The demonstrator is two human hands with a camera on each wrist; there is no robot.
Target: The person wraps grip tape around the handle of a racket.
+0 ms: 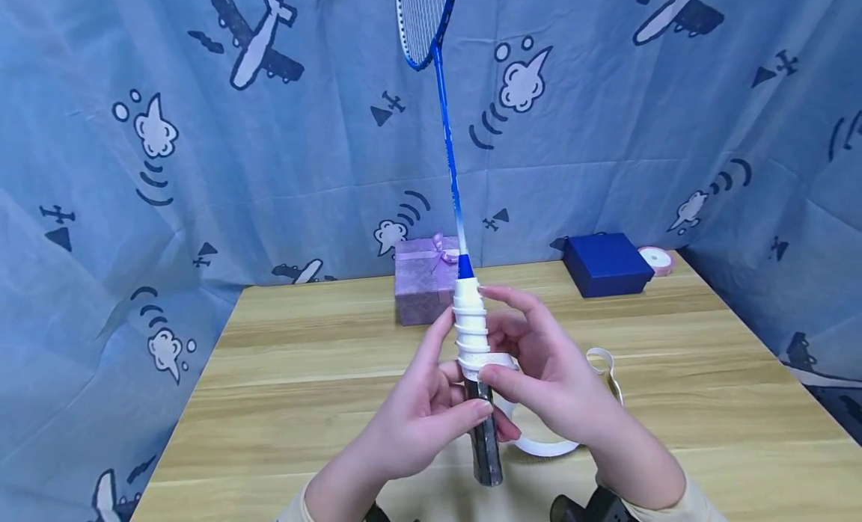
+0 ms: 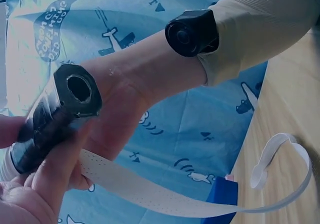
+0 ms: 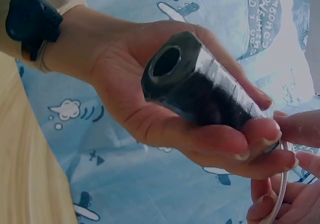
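Observation:
A blue badminton racket [image 1: 447, 148] stands nearly upright before me, its head cut off at the top of the head view. White perforated grip tape [image 1: 471, 324] winds in ridged turns around the upper handle. Below it the black handle [image 1: 483, 440] is bare, with a hollow butt end [image 2: 79, 88] in the left wrist view. My left hand [image 1: 420, 413] holds the handle, fingers behind and thumb in front. With thumb and fingers my right hand [image 1: 555, 372] pinches the tape at the lowest turn. Loose tape [image 2: 150, 191] trails from there onto the table.
On the wooden table [image 1: 303, 380] stand a purple gift box [image 1: 420, 283] behind the racket and a dark blue box [image 1: 606, 264] at the back right. A pink-and-white ribbon roll [image 1: 656, 260] is beside it. Blue patterned cloth [image 1: 303, 148] hangs behind.

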